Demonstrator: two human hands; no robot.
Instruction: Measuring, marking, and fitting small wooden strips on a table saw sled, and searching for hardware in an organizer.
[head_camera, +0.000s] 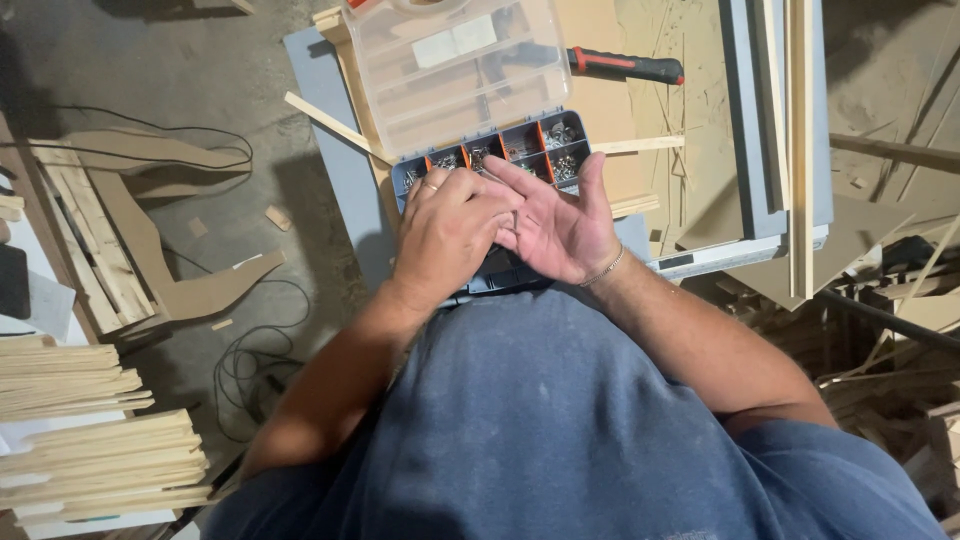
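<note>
Hands (500, 225) over grey organiser box (560, 150) (lid open)

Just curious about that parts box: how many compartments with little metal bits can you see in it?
4 in the box's back row, from the left hand across to the right hand's thumb. The hands cover the rest, so more are probably hidden.

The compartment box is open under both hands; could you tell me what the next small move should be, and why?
Probably the left hand should lift clear of the upturned right palm. Its fingers lie across that palm, hiding whatever it may hold, and both hands hover over the open organizer box, whose compartments hold small metal hardware. Drawing the left hand away would show the palm and leave the compartments free.
</note>
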